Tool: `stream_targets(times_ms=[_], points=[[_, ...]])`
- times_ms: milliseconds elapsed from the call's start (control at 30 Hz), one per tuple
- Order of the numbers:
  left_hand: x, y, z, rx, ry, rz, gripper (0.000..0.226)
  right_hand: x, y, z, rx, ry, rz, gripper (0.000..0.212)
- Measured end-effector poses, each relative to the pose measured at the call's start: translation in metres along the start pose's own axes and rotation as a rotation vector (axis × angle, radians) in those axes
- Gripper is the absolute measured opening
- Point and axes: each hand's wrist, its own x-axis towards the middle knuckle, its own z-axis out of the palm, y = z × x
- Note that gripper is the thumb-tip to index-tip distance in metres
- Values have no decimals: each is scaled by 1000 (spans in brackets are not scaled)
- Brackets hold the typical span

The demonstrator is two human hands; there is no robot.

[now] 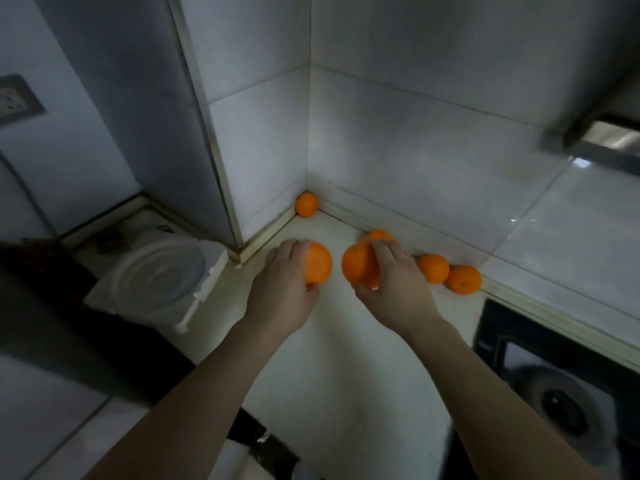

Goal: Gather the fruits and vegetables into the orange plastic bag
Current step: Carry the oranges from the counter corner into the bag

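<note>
Several oranges lie on a pale countertop [346, 358] in a tiled corner. My left hand [282, 282] grips one orange [319, 264]. My right hand [394, 278] holds two oranges pressed together [356, 263], fingers curled over them. Behind my right fingers another orange [378, 234] sits by the wall. Two more oranges [433, 269] [463, 279] rest side by side against the right wall edge. A smaller orange [306, 205] sits deep in the corner. No orange plastic bag is in view.
A white foam block holding a clear round lid [162, 275] stands to the left, below counter level. A black stove with a burner [561, 403] fills the lower right. A metal hood edge [609, 143] juts out at the upper right. Tiled walls [398, 133] close the corner.
</note>
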Motion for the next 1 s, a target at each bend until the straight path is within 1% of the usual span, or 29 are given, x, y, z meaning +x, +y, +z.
stream_targets(times_ms=[233,333,567,767,1000], points=[[-88,37,-39,-61,38,86,66,-103,-31,-41,-4,67,27,74],[-118,58,-49,-81,43,101,66,-146,-37,-61,10,100,68,75],[-173,126,-61,-109,17,204,68,-235,-23,-119,-14,165,170,78],[-216,214,-47,-138,-22,319,67,-323,19,-183,-54,257,253,73],[-286,357,-11,-221,-93,472,69,-459,90,-263,-156,309,400,72]])
